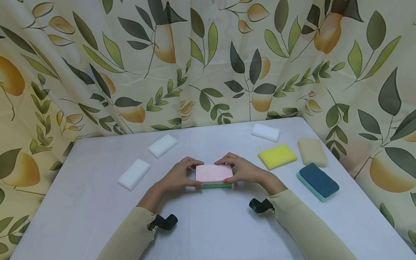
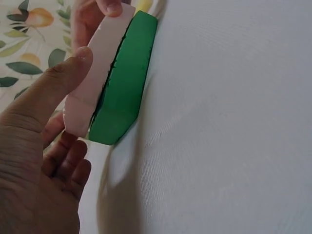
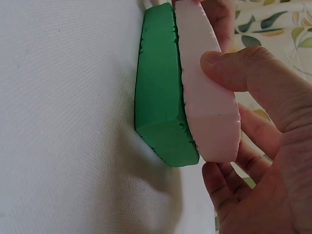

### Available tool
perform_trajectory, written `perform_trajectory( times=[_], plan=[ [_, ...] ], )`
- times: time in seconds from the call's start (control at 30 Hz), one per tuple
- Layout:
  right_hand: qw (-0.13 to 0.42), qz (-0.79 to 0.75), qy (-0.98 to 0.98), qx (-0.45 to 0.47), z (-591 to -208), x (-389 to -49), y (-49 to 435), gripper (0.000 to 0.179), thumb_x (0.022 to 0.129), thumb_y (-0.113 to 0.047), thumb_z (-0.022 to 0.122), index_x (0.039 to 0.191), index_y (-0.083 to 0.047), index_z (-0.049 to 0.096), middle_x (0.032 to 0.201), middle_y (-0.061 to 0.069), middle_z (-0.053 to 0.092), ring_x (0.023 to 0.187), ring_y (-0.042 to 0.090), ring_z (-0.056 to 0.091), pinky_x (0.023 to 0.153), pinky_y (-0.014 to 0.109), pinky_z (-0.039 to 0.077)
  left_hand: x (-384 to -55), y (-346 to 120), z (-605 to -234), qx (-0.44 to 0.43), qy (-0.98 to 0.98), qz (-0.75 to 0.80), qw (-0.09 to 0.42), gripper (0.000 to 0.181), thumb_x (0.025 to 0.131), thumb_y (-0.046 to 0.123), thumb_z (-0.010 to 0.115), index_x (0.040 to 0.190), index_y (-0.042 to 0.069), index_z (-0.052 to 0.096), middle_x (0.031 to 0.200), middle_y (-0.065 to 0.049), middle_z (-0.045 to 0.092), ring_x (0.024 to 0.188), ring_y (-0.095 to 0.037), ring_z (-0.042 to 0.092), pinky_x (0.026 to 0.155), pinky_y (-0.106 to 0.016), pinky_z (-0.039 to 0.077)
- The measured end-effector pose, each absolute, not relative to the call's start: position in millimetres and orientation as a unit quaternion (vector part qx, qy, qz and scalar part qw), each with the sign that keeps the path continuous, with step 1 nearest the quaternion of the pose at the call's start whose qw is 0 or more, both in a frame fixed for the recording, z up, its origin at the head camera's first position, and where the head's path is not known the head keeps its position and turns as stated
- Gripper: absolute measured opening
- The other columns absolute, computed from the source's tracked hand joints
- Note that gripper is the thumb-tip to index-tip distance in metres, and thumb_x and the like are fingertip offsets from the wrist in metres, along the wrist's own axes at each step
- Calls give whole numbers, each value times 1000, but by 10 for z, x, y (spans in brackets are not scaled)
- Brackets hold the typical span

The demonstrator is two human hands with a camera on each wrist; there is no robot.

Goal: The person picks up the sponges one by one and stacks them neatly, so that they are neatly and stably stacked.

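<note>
Both hands work at the middle of the cloth-covered table [image 1: 213, 232]. The left hand [image 1: 176, 175] pinches the left end of a pink sponge [image 1: 213, 172], thumb on the side facing the near edge, fingers toward the far edge. The right hand [image 1: 247, 171] pinches the right end in like manner. The pink sponge lies flat over a green sponge [image 2: 124, 83], their long sides roughly aligned; a thin dark seam shows between them. The green sponge rests on the table.

Toward the left edge: two white sponges [image 1: 134, 174], set at a slant, well apart from the hands. Near the far right corner: a third white sponge [image 1: 265, 132]. Toward the right edge: a yellow sponge [image 1: 277, 156], a beige sponge [image 1: 312, 152] and a two-layer dark blue and teal sponge [image 1: 318, 181]. A fruit-print curtain [image 1: 209, 94] hangs beyond the far edge.
</note>
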State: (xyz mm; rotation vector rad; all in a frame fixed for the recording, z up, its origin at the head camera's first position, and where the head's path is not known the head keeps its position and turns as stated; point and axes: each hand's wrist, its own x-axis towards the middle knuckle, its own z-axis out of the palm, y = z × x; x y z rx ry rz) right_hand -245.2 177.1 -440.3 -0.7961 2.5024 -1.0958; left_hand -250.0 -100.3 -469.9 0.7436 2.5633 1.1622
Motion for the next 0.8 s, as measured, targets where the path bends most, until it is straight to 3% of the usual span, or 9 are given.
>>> perform_trajectory(
  times=[0.53,0.8],
  plan=[
    [151,-381,872,-269,-4390,-2441,1755,59,78,-23,83,132,-15,62,123,5,54,117,24,49,100,46,40,-2531,-896,-4732,273,874,394,84,66,72,35,88,131,18,63,115,1,50,95,-14,47,82,-29,42],
    [147,-385,871,-268,-4406,-2427,1771,60,78,-23,83,133,-14,61,122,6,53,116,25,49,99,45,39,-2500,-881,-4742,261,871,407,86,64,73,34,88,131,20,64,97,-2,40,88,-16,42,77,-28,39]
  ],
)
